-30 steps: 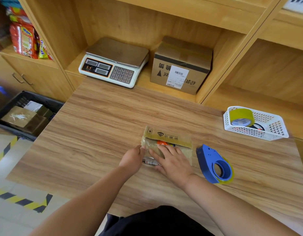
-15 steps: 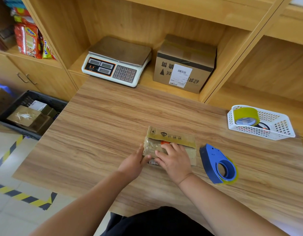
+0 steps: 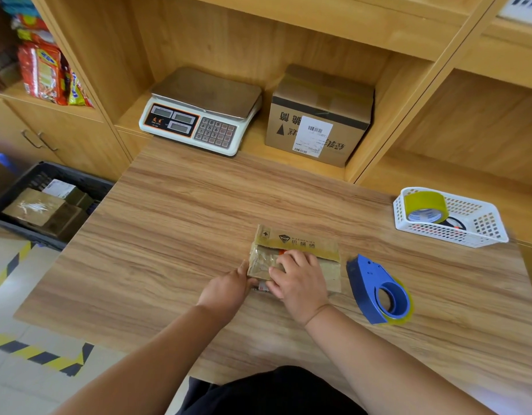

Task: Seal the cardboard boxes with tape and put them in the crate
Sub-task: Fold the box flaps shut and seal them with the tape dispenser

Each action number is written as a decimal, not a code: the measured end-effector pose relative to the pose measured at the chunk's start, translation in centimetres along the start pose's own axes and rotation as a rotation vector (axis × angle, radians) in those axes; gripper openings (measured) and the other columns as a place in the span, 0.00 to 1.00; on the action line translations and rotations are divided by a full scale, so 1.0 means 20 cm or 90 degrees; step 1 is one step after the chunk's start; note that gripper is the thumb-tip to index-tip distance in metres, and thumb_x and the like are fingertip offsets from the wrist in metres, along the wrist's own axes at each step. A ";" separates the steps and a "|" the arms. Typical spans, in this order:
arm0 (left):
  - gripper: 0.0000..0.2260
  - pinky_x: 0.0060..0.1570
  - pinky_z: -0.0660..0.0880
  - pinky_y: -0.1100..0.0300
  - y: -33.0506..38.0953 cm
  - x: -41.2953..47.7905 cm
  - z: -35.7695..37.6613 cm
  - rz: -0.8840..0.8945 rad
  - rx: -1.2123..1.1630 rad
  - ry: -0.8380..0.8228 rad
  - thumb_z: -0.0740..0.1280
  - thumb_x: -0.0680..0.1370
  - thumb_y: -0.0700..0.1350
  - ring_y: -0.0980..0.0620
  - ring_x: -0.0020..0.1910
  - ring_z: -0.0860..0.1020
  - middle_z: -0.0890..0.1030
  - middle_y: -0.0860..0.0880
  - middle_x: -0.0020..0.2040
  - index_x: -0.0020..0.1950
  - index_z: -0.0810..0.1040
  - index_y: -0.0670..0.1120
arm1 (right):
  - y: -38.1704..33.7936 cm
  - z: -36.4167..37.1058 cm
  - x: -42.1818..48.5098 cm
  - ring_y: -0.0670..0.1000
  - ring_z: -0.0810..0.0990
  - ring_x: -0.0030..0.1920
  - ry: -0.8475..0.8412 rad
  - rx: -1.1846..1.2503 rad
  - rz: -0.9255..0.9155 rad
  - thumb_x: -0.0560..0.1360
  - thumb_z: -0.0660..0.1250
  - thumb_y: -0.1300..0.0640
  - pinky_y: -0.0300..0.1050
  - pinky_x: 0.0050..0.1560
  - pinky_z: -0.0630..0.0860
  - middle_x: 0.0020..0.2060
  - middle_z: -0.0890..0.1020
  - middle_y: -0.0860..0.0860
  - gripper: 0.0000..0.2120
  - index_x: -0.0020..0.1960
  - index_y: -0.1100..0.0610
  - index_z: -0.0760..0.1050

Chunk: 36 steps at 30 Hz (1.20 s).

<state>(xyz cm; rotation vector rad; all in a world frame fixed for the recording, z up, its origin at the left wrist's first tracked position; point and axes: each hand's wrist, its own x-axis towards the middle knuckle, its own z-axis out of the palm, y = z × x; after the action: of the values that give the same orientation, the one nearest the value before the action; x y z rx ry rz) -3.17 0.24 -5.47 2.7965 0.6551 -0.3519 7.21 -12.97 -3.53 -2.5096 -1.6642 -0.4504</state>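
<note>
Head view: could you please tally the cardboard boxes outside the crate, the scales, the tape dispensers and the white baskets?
Cardboard boxes: 2, a small box and a large box
Scales: 1
Tape dispensers: 1
White baskets: 1
Total: 5

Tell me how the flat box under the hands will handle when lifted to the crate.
Probably light: the flat box is small and thin. Its taped surface looks glossy, so it may be slippery; gripping the edges seems safer. Lying broad side down on the table, it should slide rather than tip or roll.
</note>
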 end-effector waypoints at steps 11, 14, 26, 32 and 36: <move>0.14 0.43 0.72 0.60 0.15 -0.10 -0.04 -0.142 -0.064 -0.053 0.52 0.83 0.42 0.47 0.54 0.80 0.80 0.47 0.56 0.68 0.65 0.42 | -0.05 0.01 0.00 0.52 0.71 0.42 0.015 0.009 0.063 0.65 0.74 0.46 0.46 0.40 0.67 0.36 0.75 0.48 0.12 0.33 0.52 0.75; 0.22 0.47 0.72 0.60 0.20 -0.11 -0.05 -0.211 -0.226 -0.062 0.52 0.82 0.39 0.46 0.58 0.78 0.78 0.43 0.60 0.75 0.53 0.36 | -0.05 0.02 -0.01 0.51 0.68 0.42 0.030 0.012 0.065 0.66 0.73 0.47 0.46 0.40 0.62 0.35 0.74 0.48 0.12 0.33 0.52 0.75; 0.10 0.31 0.63 0.62 0.31 -0.10 -0.23 -0.373 -0.799 -0.105 0.55 0.80 0.36 0.53 0.33 0.66 0.71 0.47 0.37 0.56 0.73 0.37 | -0.01 0.04 -0.02 0.52 0.66 0.40 0.043 0.055 0.012 0.65 0.75 0.56 0.45 0.40 0.61 0.34 0.73 0.50 0.09 0.36 0.55 0.75; 0.09 0.37 0.65 0.63 0.31 -0.15 -0.28 -0.366 -0.978 -0.150 0.57 0.80 0.34 0.56 0.36 0.67 0.71 0.50 0.39 0.47 0.75 0.43 | 0.02 0.03 -0.05 0.52 0.69 0.41 0.030 0.057 -0.007 0.60 0.78 0.63 0.44 0.43 0.61 0.37 0.76 0.49 0.16 0.45 0.54 0.79; 0.06 0.40 0.68 0.63 0.34 -0.17 -0.25 -0.389 -1.088 -0.190 0.59 0.80 0.37 0.57 0.37 0.69 0.71 0.51 0.40 0.46 0.74 0.43 | 0.02 0.02 -0.06 0.52 0.69 0.45 0.024 0.043 -0.030 0.61 0.75 0.64 0.45 0.46 0.63 0.39 0.78 0.50 0.19 0.51 0.55 0.80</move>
<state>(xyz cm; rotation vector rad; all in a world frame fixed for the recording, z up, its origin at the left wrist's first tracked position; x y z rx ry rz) -2.07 -5.55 1.52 0.8959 1.0002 -0.1376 7.23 -14.21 -4.21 -2.4031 -1.6982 -0.4357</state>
